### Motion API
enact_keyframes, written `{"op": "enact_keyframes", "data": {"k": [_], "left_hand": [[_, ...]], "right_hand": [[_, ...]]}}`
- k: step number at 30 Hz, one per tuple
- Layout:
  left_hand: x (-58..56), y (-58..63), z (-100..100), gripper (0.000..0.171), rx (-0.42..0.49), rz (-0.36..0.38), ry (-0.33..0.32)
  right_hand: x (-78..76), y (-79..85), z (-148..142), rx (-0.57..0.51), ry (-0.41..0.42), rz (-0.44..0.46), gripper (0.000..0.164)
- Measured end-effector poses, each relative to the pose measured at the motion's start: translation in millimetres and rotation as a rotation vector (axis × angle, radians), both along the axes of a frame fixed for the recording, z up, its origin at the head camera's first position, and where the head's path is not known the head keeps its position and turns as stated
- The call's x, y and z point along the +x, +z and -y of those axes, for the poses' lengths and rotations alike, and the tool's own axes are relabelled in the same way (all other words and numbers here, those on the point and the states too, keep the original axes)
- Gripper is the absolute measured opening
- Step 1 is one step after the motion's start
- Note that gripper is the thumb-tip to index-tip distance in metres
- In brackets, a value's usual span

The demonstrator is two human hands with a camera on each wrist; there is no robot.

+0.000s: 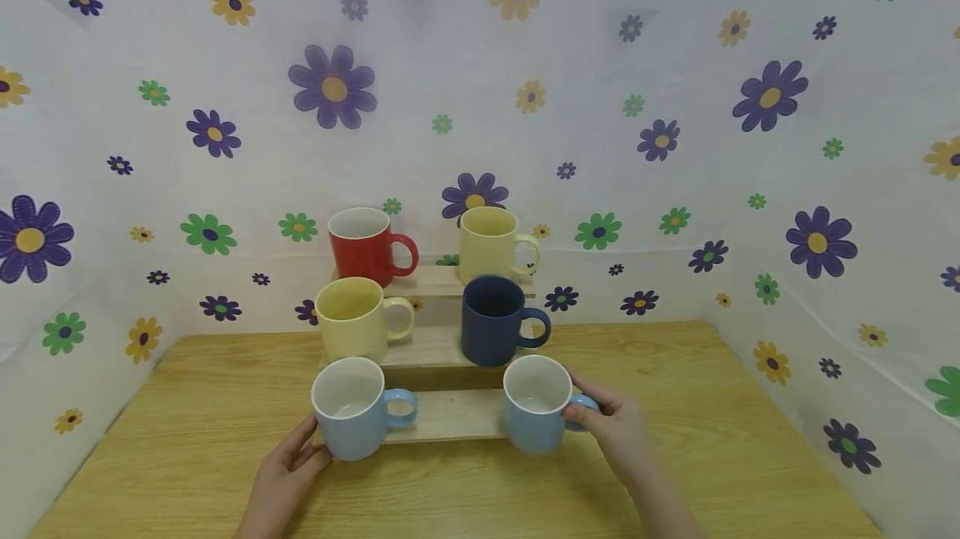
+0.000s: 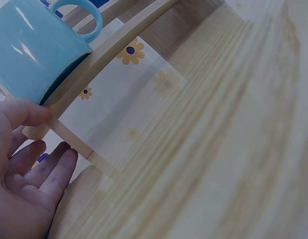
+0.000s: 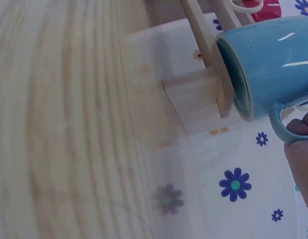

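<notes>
In the head view a light blue mug (image 1: 358,431) stands at the left end of the bottom shelf (image 1: 457,416), its base reaching the front edge. My left hand (image 1: 288,468) is beside it; in the left wrist view, one digit touches the shelf end by the mug's base, and the other fingers (image 2: 54,172) are loosely bent below. A second light blue mug (image 1: 534,422) is at the shelf's right end. My right hand (image 1: 611,422) pinches its handle (image 3: 278,124). Its base overhangs the shelf front; whether it bears weight there I cannot tell.
Above, on the middle step, are a pale yellow mug (image 1: 348,331) and a navy mug (image 1: 487,335). A red mug (image 1: 363,256) and another pale yellow mug (image 1: 487,252) stand on the top step. The wooden table (image 1: 225,389) meets a flowered cloth (image 1: 420,147) behind and at both sides.
</notes>
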State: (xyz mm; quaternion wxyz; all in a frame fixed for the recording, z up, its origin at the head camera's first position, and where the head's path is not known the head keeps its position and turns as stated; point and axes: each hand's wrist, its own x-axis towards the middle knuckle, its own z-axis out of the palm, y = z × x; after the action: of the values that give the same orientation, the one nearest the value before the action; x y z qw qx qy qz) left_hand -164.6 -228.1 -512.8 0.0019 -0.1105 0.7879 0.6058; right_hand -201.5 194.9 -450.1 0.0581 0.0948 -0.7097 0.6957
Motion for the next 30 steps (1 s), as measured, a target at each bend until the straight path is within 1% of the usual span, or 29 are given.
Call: {"op": "enact_keyframes", "data": {"k": [2,5,9,11,14,18,21,24,26,30], "left_hand": [[0.1,-0.9,-1,0.068,-0.002,-0.008,-0.005],[-0.3,-1.7,-2,0.067,-0.013,0.001,-0.002],[-0.7,-1.5,-3,0.067,-0.026,0.006,-0.007],[-0.9,-1.3,-3,0.068,-0.025,0.01,-0.01],[-0.8,-1.4,-3,0.068,-0.024,0.015,-0.009],[-0.3,-1.4,-3,0.069,-0.023,0.016,-0.009],[-0.1,-1.1,-3,0.069,-0.021,0.019,-0.008],[0.3,-1.1,-3,0.07,-0.023,0.02,-0.008],[0.7,-1.3,-3,0.07,-0.026,0.02,-0.008],[1.4,-1.6,-2,0.071,-0.025,0.016,-0.01]], "right_hand": [[-0.3,-2.0,6,-0.005,0.004,-0.002,0.046],[-2.5,-5.6,13,-0.028,0.028,-0.038,0.046],[-6.4,-8.4,21,-0.047,0.061,-0.056,0.047],[-7.9,-8.7,25,-0.049,0.07,-0.042,0.05],[-10.1,-9.8,29,-0.066,0.09,-0.037,0.048],[-12.8,-12.5,33,-0.1,0.125,-0.075,0.043],[-14.4,-14.1,36,-0.11,0.136,-0.099,0.045],[-15.6,-15.1,38,-0.104,0.136,-0.097,0.051],[-16.3,-15.8,38,-0.103,0.137,-0.083,0.055],[-16.2,-15.5,38,-0.088,0.132,-0.051,0.06]]}}
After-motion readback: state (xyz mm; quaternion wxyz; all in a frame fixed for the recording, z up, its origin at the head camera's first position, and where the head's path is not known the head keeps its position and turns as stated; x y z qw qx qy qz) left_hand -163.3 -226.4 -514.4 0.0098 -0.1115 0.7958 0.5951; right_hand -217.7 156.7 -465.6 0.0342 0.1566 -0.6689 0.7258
